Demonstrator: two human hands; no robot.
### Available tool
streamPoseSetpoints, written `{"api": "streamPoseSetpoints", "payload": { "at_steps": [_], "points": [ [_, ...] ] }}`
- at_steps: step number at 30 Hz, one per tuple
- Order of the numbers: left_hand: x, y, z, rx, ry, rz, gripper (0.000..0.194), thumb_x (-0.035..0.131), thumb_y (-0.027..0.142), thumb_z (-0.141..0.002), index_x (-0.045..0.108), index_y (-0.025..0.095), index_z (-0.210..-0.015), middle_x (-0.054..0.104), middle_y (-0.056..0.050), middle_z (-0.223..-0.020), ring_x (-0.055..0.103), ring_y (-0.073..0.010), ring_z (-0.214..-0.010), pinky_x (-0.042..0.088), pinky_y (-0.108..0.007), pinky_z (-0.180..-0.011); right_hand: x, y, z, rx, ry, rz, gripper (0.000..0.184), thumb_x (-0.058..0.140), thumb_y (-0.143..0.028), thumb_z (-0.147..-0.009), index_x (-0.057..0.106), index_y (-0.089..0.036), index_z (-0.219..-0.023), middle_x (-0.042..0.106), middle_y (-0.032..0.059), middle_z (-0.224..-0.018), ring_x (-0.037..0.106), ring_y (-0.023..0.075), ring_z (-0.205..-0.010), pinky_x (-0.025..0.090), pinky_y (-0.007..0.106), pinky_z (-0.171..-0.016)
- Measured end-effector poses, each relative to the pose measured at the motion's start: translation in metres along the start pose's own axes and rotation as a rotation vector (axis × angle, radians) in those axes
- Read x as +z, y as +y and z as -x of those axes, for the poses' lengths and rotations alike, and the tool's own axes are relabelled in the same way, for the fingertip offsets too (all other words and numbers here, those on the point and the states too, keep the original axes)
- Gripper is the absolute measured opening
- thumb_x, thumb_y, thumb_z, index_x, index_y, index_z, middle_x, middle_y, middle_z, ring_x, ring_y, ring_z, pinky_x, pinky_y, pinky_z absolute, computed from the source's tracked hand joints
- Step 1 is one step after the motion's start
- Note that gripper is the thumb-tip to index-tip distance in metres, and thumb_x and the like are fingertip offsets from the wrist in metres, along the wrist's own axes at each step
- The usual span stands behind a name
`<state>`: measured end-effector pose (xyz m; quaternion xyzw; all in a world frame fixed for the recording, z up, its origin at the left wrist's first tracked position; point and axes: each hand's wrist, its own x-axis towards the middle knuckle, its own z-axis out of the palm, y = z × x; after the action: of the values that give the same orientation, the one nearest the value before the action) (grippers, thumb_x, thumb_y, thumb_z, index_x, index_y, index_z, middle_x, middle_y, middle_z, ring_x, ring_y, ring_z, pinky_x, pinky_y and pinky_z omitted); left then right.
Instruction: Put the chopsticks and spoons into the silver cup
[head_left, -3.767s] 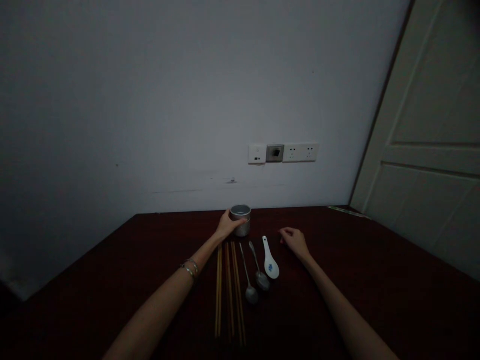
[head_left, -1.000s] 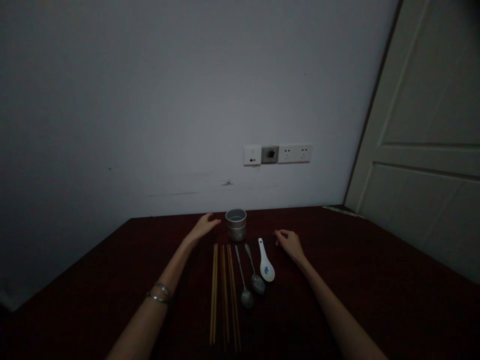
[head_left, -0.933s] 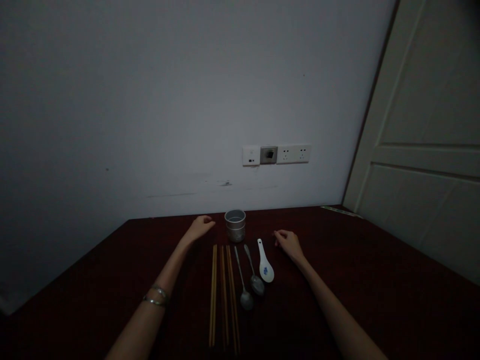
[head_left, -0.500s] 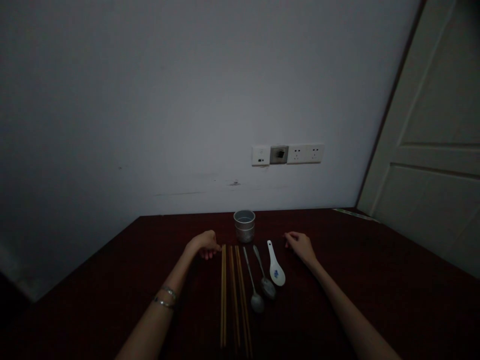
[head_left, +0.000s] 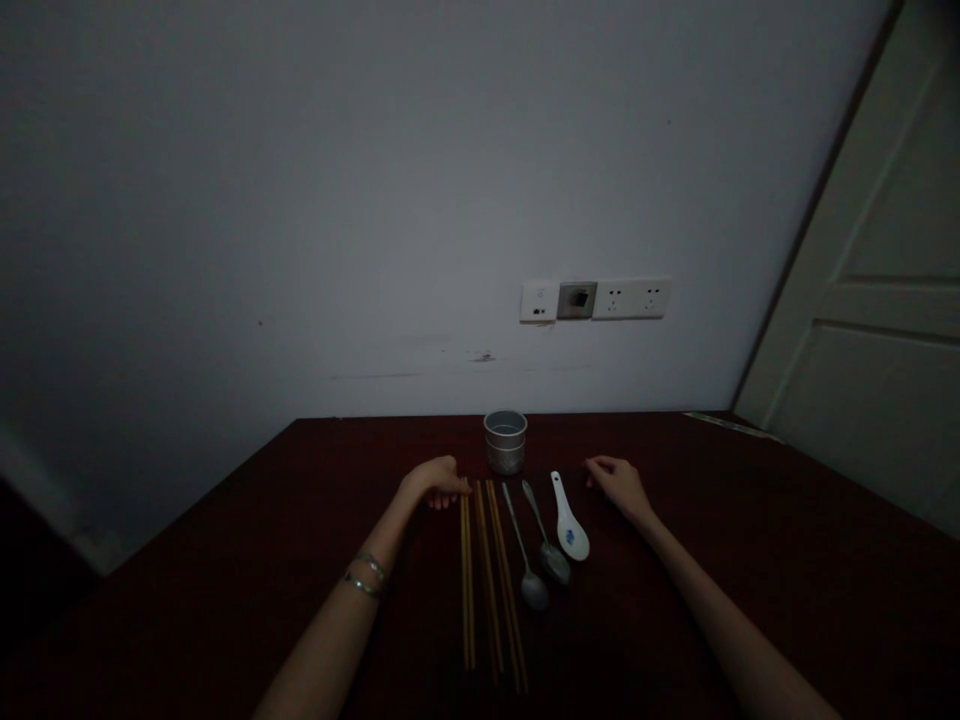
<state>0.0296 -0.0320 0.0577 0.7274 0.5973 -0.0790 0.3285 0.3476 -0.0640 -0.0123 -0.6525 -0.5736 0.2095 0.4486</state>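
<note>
My left hand is closed at the top ends of the leftmost pair of chopsticks, its fingertips over them. To the right lie a second pair of chopsticks and a third pair of chopsticks. Beside those are a long-handled metal spoon, another metal spoon and a white ceramic spoon with a blue mark. My right hand rests on the table, fingers curled in with nothing visible in them, just right of the ceramic spoon. A silvery metal cup stands upright behind the utensils.
The dark red table meets a pale wall at its back edge. Sockets and a switch are on the wall above. A panelled door stands at the right. The light is dim.
My left hand has shifted slightly right onto the top ends of the leftmost chopsticks, from just beside them. The whole view has moved a little; my right hand stays in place.
</note>
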Motion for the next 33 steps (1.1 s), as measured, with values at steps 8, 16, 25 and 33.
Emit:
{"api": "streamPoseSetpoints", "payload": {
  "at_steps": [8, 16, 25, 33],
  "points": [
    [0.007, 0.002, -0.005, 0.015, 0.013, -0.039, 0.032, 0.052, 0.029, -0.076, 0.049, 0.012, -0.048, 0.049, 0.000, -0.040, 0.047, -0.0091, -0.033, 0.045, -0.024, -0.043, 0.001, 0.003, -0.002, -0.006, -0.004, 0.011, 0.032, 0.046, -0.039, -0.072, 0.066, -0.014, -0.072, 0.061, 0.0018, -0.051, 0.053, 0.0130, -0.046, 0.038, 0.022, -0.046],
    [0.012, 0.008, 0.000, -0.008, 0.073, -0.048, 0.027, 0.053, 0.027, -0.071, 0.046, 0.013, -0.050, 0.047, 0.000, -0.040, 0.047, -0.0107, -0.033, 0.046, -0.026, -0.041, 0.000, 0.001, 0.000, -0.010, -0.022, -0.005, 0.032, 0.047, -0.038, -0.072, 0.067, -0.014, -0.074, 0.061, 0.0015, -0.052, 0.053, 0.0128, -0.046, 0.037, 0.021, -0.045],
    [0.017, 0.010, -0.003, -0.026, 0.130, 0.084, 0.021, 0.056, 0.021, -0.066, 0.048, 0.013, -0.049, 0.049, -0.001, -0.039, 0.052, -0.0133, -0.035, 0.050, -0.028, -0.044, 0.000, -0.001, 0.002, -0.001, -0.021, 0.003, 0.032, 0.047, -0.039, -0.072, 0.067, -0.014, -0.075, 0.061, 0.0020, -0.052, 0.054, 0.0134, -0.047, 0.038, 0.022, -0.046],
    [0.022, 0.010, -0.007, 0.011, 0.217, 0.046, 0.023, 0.057, 0.024, -0.065, 0.051, 0.012, -0.046, 0.053, -0.004, -0.040, 0.053, -0.0153, -0.036, 0.050, -0.029, -0.043, -0.001, -0.002, 0.002, -0.012, -0.018, 0.025, 0.032, 0.047, -0.038, -0.071, 0.067, -0.014, -0.074, 0.061, 0.0021, -0.052, 0.054, 0.0140, -0.049, 0.038, 0.022, -0.048]
  ]
}}
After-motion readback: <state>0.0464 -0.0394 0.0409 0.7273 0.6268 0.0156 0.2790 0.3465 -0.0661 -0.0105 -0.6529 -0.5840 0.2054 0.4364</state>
